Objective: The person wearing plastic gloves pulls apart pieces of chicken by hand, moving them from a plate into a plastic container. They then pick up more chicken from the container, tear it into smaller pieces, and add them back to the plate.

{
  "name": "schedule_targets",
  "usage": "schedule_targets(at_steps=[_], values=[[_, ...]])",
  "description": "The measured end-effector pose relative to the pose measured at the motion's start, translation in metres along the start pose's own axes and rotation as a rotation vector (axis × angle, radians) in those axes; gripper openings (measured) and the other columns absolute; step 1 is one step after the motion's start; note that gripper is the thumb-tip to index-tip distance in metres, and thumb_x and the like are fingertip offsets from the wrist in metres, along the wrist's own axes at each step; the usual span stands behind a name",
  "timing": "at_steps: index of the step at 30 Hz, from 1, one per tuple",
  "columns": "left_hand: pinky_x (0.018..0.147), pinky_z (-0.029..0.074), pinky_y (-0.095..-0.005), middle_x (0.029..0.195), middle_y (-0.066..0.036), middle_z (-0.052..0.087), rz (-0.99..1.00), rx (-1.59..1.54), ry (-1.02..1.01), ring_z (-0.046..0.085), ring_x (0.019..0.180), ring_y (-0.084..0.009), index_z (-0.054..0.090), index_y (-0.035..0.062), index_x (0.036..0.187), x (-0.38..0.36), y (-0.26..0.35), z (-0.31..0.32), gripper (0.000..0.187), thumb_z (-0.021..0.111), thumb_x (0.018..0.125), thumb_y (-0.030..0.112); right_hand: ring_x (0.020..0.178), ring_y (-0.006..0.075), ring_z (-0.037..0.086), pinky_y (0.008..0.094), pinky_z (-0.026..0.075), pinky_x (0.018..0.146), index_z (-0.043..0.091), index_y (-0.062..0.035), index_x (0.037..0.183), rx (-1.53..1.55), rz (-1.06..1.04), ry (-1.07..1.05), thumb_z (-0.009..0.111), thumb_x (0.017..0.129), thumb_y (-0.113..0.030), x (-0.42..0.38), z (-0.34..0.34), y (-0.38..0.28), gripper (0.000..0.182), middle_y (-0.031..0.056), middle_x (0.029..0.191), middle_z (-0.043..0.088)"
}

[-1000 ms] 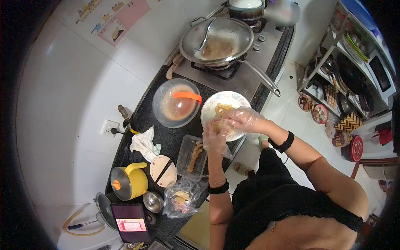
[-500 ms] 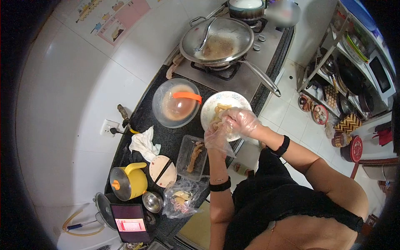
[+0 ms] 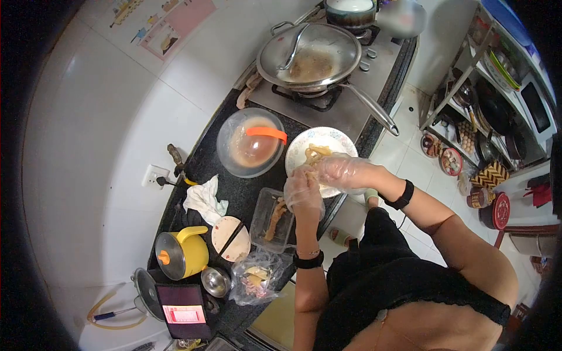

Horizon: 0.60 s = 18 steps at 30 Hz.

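Observation:
Both hands wear clear plastic gloves and meet over a white floral plate (image 3: 297, 146). On the plate lie pale yellowish food pieces (image 3: 318, 152). My left hand (image 3: 304, 186) is at the plate's lower left edge, its fingers closed round something hidden by the glove. My right hand (image 3: 342, 172) comes in from the right, fingers bent against the food and the left fingertips; what it holds is too small to tell. Just left of my left hand, a clear tray (image 3: 260, 225) holds one brownish piece (image 3: 275, 221).
Beyond the plate are a bowl of cloudy liquid (image 3: 249, 152) with an orange strip and a lidded pan (image 3: 310, 55) on the stove. Nearer left are a cloth (image 3: 205, 200), yellow kettle (image 3: 190, 255), plastic bag (image 3: 257, 281) and phone (image 3: 184, 313). Shelves (image 3: 462, 88) stand right.
My hands have come lower and the right one has turned flatter over the plate. More of the food shows above them. The view has shifted slightly.

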State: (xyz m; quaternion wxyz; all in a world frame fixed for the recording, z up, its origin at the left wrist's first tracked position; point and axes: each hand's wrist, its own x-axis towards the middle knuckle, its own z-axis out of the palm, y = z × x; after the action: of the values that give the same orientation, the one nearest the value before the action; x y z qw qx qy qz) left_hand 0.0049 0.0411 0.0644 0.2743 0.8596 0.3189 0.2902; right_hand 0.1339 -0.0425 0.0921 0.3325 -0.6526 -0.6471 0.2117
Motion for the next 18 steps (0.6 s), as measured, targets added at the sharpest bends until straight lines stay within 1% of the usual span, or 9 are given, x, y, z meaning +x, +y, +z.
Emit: schedule_targets(at_steps=[3,5,8,9,10,11,14,16,18], values=[[0.073,0.041,-0.039,0.081,-0.013,0.055,0.026,0.083,-0.011,0.052,0.081,-0.0302,0.053,0.0057,0.088,0.002,0.002,-0.001,0.013,0.054,0.075,0.009,0.078,0.0327,0.05,0.0386,0.04,0.071,0.048,-0.0051,0.089,0.049,0.046,-0.018,0.044,0.084,-0.02,0.002,0.001,-0.001,0.016,0.014,0.081,0.052],[0.073,0.041,-0.0386,0.082,-0.014,0.055,-0.021,-0.089,0.036,0.052,0.08,-0.0312,0.051,0.0046,0.088,0.002,-0.003,0.005,0.014,0.053,0.075,0.008,0.08,0.0327,0.049,0.0388,0.04,0.072,0.047,-0.0051,0.09,0.139,0.066,-0.022,0.044,0.084,-0.02,0.003,0.006,0.003,0.017,0.0144,0.082,0.051],[0.071,0.042,-0.0324,0.079,-0.01,0.055,-0.026,-0.272,0.132,0.054,0.075,-0.0244,0.051,0.0036,0.088,-0.001,-0.005,0.013,0.012,0.054,0.076,0.008,0.076,0.0298,0.05,0.038,0.04,0.07,0.046,-0.0047,0.089,0.097,0.163,0.138,0.041,0.086,-0.021,0.005,0.037,0.032,0.018,0.0132,0.078,0.05],[0.071,0.042,-0.0324,0.079,-0.01,0.055,-0.027,-0.271,0.134,0.054,0.075,-0.0244,0.051,0.0036,0.088,-0.003,-0.009,0.017,0.012,0.054,0.076,0.008,0.081,0.0318,0.052,0.0381,0.041,0.074,0.048,-0.0064,0.099,0.145,0.233,0.265,0.042,0.086,-0.023,0.004,0.051,0.05,0.022,0.0153,0.085,0.053],[0.07,0.042,-0.0286,0.079,-0.007,0.054,-0.139,-0.498,0.132,0.053,0.073,-0.0197,0.051,0.0033,0.088,-0.004,-0.014,0.02,0.012,0.054,0.077,0.007,0.086,0.0339,0.053,0.0383,0.042,0.078,0.049,-0.0081,0.109,0.193,0.304,0.392,0.043,0.085,-0.025,0.005,0.056,0.054,0.03,0.0174,0.091,0.056],[0.068,0.042,-0.0249,0.079,-0.005,0.053,-0.252,-0.725,0.128,0.052,0.071,-0.0151,0.051,0.003,0.089,-0.005,-0.017,0.022,0.011,0.054,0.078,0.006,0.086,0.0339,0.053,0.0383,0.042,0.078,0.049,-0.0081,0.109,0.193,0.304,0.391,0.043,0.085,-0.025,0.005,0.058,0.06,0.03,0.0174,0.091,0.056],[0.065,0.042,-0.0205,0.081,-0.002,0.051,-0.41,-0.887,0.084,0.048,0.073,-0.0097,0.051,0.0017,0.091,-0.003,-0.016,0.016,0.012,0.053,0.079,0.003,0.089,0.0302,0.054,0.0353,0.042,0.08,0.05,-0.0075,0.109,0.223,0.427,0.292,0.044,0.086,-0.023,0.009,0.053,0.06,0.029,0.0158,0.095,0.058],[0.064,0.042,-0.0211,0.082,-0.003,0.052,-0.429,-0.834,0.07,0.049,0.072,-0.0102,0.051,0.0013,0.092,-0.003,-0.015,0.01,0.013,0.053,0.079,0.002,0.074,0.0119,0.051,0.0244,0.043,0.069,0.051,-0.0045,0.097,0.325,0.243,0.409,0.039,0.09,-0.019,0.011,0.046,0.049,0.02,0.0051,0.078,0.054],[0.063,0.043,-0.0217,0.083,-0.005,0.053,-0.452,-0.778,0.063,0.05,0.072,-0.0107,0.051,0.0009,0.092,-0.01,-0.016,-0.003,0.014,0.054,0.078,0.001,0.074,0.0115,0.051,0.0238,0.043,0.069,0.052,-0.0045,0.096,0.346,0.354,0.337,0.041,0.089,-0.017,0.011,0.024,0.036,0.018,0.0041,0.079,0.054]])
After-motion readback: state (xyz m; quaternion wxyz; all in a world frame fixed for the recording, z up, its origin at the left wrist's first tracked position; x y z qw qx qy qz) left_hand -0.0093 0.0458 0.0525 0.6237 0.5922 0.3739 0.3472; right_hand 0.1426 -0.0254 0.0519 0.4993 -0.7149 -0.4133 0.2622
